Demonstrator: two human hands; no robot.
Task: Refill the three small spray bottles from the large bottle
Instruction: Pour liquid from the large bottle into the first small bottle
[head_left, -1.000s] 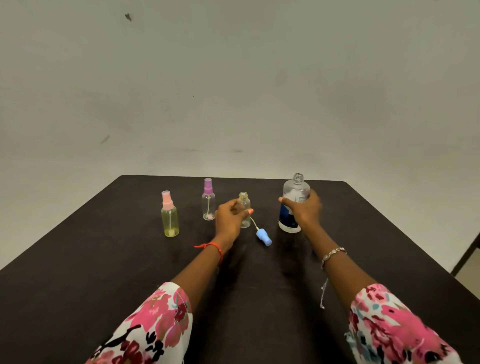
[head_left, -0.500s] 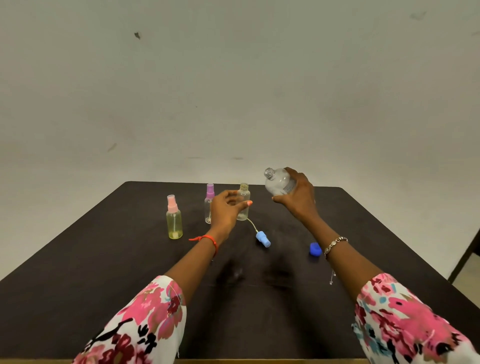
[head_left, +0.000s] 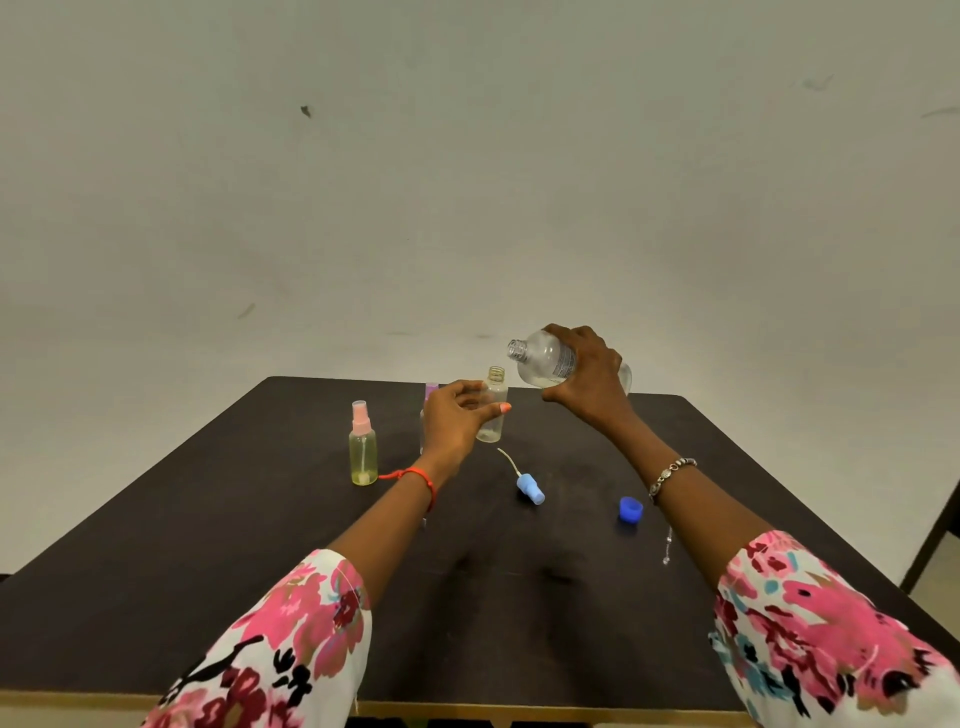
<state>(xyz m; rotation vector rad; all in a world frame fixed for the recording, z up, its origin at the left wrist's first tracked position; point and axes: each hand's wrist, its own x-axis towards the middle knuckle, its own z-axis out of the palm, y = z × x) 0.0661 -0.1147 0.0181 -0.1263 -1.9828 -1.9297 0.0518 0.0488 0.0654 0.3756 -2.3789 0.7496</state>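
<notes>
While the dark table carries everything else, two bottles are in the person's hands. Farthest left, the pink-capped spray bottle stands upright with yellowish liquid inside, clear of any finger. To its right the purple-capped spray bottle is mostly hidden behind the left hand; only its cap and a sliver of its side show.

The left hand grips the uncapped small bottle around its lower body, thumb across the near side and the other fingers curled round the far side. This bottle is upright, its long axis vertical and its open threaded neck pointing up above the fingers. Whether its base touches the table cannot be told.

Nearer the person, the blue spray head lies on its side, its thin tube pointing away toward the small bottle.

The large bottle is held in the air, tipped almost level, its open mouth pointing left, just above and right of the small bottle's neck and apart from it. The right hand wraps over its middle, fingers curled on top and thumb beneath. A blue cap rests on the table beside the right forearm.
</notes>
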